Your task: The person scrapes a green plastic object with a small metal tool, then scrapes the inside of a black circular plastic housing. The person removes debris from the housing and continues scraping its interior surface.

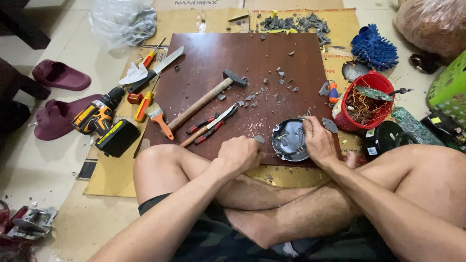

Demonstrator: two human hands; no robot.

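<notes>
Both of my hands are at the near edge of the dark brown board (242,58), and I go from left to right. My left hand (238,154) is clenched around a thin tool (276,154); I see only its slim shaft coming out of my fist, so I cannot tell what kind of tool it is. The tip goes into the round dark part (287,138), which lies on the board just in front of my crossed legs. My right hand (318,140) is on the right rim of this part, the fingers curled over the edge and grasping it to keep it from turning.

This part looks like a shallow round dish, grey-black, with small broken bits inside and a raised rim. I judge it is stiff and rather brittle, because many grey fragments (272,90) of similar colour lie over the board. It seems light for its size. The rim is the best place to hold, I think, since the inside is rough and maybe sharp; a hard push with the tool could crack it more or make it slip on the smooth board.

Further right, well apart from my hand, stands a red bucket (371,111).
</notes>
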